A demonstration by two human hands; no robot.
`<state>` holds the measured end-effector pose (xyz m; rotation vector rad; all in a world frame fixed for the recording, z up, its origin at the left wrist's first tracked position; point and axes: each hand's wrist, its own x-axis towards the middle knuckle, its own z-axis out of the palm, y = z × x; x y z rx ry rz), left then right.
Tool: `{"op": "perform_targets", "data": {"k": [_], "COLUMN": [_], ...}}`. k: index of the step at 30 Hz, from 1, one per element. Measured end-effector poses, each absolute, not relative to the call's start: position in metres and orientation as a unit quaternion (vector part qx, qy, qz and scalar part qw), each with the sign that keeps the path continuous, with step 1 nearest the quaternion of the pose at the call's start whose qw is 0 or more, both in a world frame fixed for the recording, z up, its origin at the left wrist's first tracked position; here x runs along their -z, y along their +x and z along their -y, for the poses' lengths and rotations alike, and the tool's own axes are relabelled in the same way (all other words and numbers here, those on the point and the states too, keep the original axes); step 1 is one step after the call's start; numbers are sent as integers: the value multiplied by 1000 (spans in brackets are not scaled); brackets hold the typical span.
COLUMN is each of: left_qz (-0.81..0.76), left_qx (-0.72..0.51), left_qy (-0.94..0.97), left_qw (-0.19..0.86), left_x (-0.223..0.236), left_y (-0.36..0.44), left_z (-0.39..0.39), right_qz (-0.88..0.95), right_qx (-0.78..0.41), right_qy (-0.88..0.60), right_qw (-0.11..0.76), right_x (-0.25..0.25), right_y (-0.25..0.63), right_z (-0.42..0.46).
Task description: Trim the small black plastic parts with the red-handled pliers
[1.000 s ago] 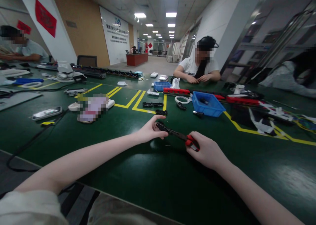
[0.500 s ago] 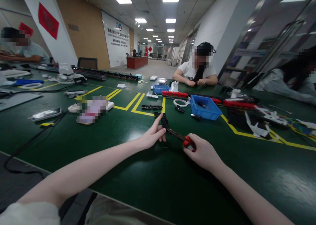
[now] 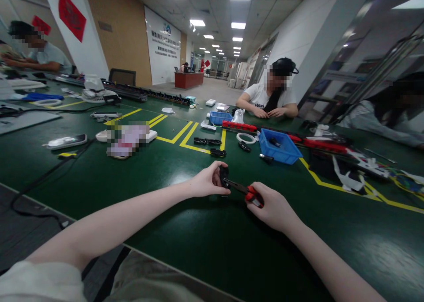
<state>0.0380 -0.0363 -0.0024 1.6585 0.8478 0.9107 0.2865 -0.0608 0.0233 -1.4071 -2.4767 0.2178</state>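
Observation:
My left hand (image 3: 211,179) grips a small black part (image 3: 224,176) between thumb and fingers, just above the green table (image 3: 185,244). In my right hand (image 3: 272,206) is a pair of pliers (image 3: 245,190) with red-and-black handles. The jaws point left and reach the black part; whether they clamp it I cannot make out. Beyond my hands lie a short black piece (image 3: 218,152) and a longer black piece (image 3: 207,141), near yellow tape lines. Another dark piece (image 3: 244,146) rests below a white ring (image 3: 246,138).
A blue bin (image 3: 280,146) with dark pieces inside stands right of centre, and a smaller blue bin (image 3: 221,118) farther back. Red strips (image 3: 240,126) run behind them. A phone (image 3: 128,141) lies to the left. Across the table sits a person (image 3: 270,96) working with both hands.
My left hand has turned and now grips the black part from its left side, fingers curled instead of index finger extended. The pliers stay beside the part. The view has shifted slightly.

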Motion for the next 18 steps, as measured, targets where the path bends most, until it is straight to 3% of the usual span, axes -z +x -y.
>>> {"op": "perform_targets", "data": {"k": [13,18], "left_qz": [-387,-375], "left_qx": [-362,-378], "left_qy": [788,785], "left_qw": [313,316], "left_x": [-1,0], "left_y": [32,33], "left_z": [37,38], "right_qz": [875,880], "right_qx": [-46,-15], "right_qy": [-465,-452], "right_qw": [128,147], "right_x": [-21,-22], "right_y": [291,292], "right_z": [58,59]}}
